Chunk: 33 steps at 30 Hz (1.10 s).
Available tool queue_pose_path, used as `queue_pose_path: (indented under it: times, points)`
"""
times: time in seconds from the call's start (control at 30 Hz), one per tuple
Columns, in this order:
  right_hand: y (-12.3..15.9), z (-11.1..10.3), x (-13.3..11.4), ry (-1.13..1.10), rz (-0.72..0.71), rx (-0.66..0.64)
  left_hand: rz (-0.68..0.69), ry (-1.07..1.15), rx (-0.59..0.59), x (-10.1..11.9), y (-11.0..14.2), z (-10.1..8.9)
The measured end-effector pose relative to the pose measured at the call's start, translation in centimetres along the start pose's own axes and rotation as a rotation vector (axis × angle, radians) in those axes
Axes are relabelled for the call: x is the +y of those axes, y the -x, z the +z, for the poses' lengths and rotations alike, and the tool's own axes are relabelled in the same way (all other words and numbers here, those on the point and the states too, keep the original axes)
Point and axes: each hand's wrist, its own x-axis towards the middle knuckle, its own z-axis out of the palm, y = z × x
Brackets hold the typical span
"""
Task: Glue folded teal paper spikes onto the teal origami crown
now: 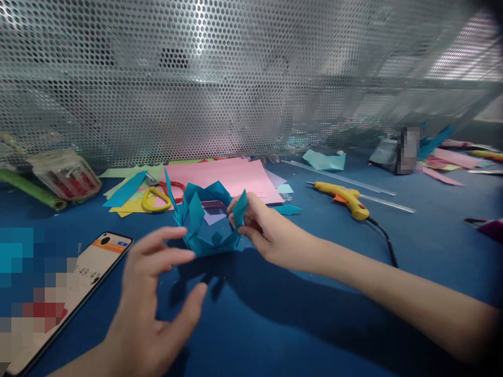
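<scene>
A blue folded-paper crown (212, 243), a ring with pointed leaf-like tips, stands on the blue table in the middle. My right hand (259, 225) pinches its right side, fingers behind the paper and thumb in front. To the crown's left and nearer to me is my left hand (153, 293), its thumb and fingers spread apart with nothing between them. Its fingertips are close to the crown's left edge; whether they touch it I cannot tell. Behind the crown lie pink paper sheets (236, 173) and scissors with yellow (155, 200) and red handles.
A yellow glue gun (341, 195) with a black cord lies at right, beside clear glue sticks (387, 203). A phone (98, 267) rests at left. Farther back are a clear jar (65, 175), a green roll (33, 188) and light-blue paper (324, 160), before a perforated metal panel (220, 104).
</scene>
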Motion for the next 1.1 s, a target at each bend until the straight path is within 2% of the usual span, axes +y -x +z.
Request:
queue_pose_path:
  times: [0.03,0.1,0.23,0.3,0.43,0.67,0.83,0.93,1.03,1.1]
  points:
    - [0.0,0.0,0.1,-0.008,-0.005,-0.002,-0.028,0.022,0.081,-0.2,-0.5,-0.1]
    - [0.0,0.0,0.1,-0.017,-0.026,0.002,-0.141,0.072,0.14,-0.7,-1.3,-0.3]
    - [-0.1,-0.3,0.0,-0.004,-0.066,0.01,-0.309,0.105,-0.026,-1.6,-2.0,-0.2]
    - [-0.1,-0.5,-0.1,0.018,-0.097,0.011,-0.31,0.084,-0.084,-1.7,-1.9,-0.2]
    - [-0.2,-0.9,0.1,0.069,-0.131,0.009,-0.238,0.041,-0.081,-1.7,-1.5,-0.2]
    - [-0.2,-0.6,0.4,0.006,-0.117,0.017,-0.326,0.138,-0.116,-1.6,-1.1,0.4]
    - [0.1,0.6,-0.2,-0.072,-0.081,0.103,-0.175,0.092,0.065,-0.8,-0.6,-0.4]
    - [0.3,1.6,-0.3,-0.095,-0.061,0.204,-0.032,0.069,0.027,-0.2,0.2,-1.3]
    - [0.7,2.6,-0.6,-0.112,-0.045,0.305,0.089,0.149,-0.176,0.1,0.7,-1.2]
    - [1.1,3.1,-1.3,-0.14,0.015,0.347,0.134,0.155,-0.34,0.1,0.8,-0.6]
